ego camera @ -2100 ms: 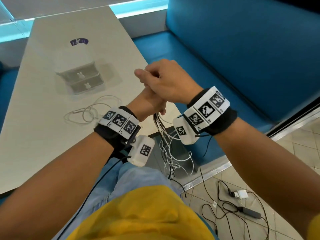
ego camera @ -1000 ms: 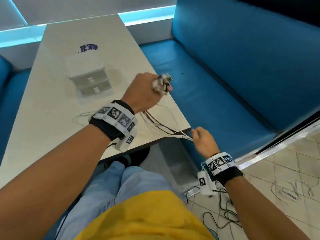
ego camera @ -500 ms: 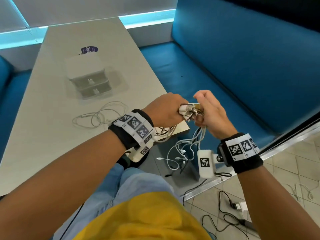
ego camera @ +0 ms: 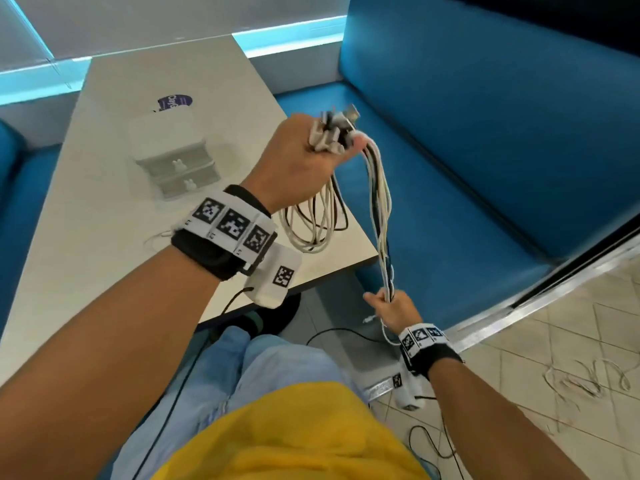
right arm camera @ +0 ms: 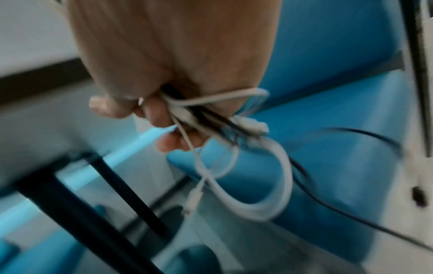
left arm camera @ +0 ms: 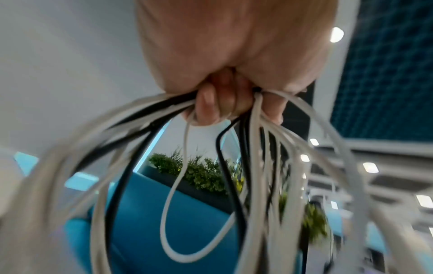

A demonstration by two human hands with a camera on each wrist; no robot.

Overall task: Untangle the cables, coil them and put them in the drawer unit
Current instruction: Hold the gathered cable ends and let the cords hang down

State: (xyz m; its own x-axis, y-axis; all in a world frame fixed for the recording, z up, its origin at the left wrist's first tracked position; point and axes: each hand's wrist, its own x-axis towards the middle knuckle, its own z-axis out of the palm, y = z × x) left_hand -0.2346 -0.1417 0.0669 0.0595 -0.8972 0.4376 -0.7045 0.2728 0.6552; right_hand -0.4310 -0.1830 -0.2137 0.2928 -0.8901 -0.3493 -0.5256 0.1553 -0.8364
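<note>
My left hand (ego camera: 304, 161) is raised over the table's right edge and grips a bundle of white and black cables (ego camera: 377, 188) near their plugs (ego camera: 334, 131), which stick out above the fist. Loops of the bundle (ego camera: 311, 223) hang below it. In the left wrist view the fingers (left arm camera: 211, 103) curl round the cables (left arm camera: 257, 166). Lower down, beside the table corner, my right hand (ego camera: 391, 306) grips the same strands, stretched taut. Its wrist view shows cable ends (right arm camera: 248, 126) trailing from the fist (right arm camera: 164, 115). The white drawer unit (ego camera: 176, 161) stands shut on the table.
The table (ego camera: 86, 237) holds a thin white cable (ego camera: 156, 237) left of my left wrist and a purple sticker (ego camera: 175, 101) behind the drawers. A blue bench (ego camera: 450, 188) runs along the right. More cables (ego camera: 588, 379) lie on the tiled floor.
My hands were together at the plugs half a second ago. The left hand has risen with the bundle and the right hand has slid down along the strands, pulling them straight.
</note>
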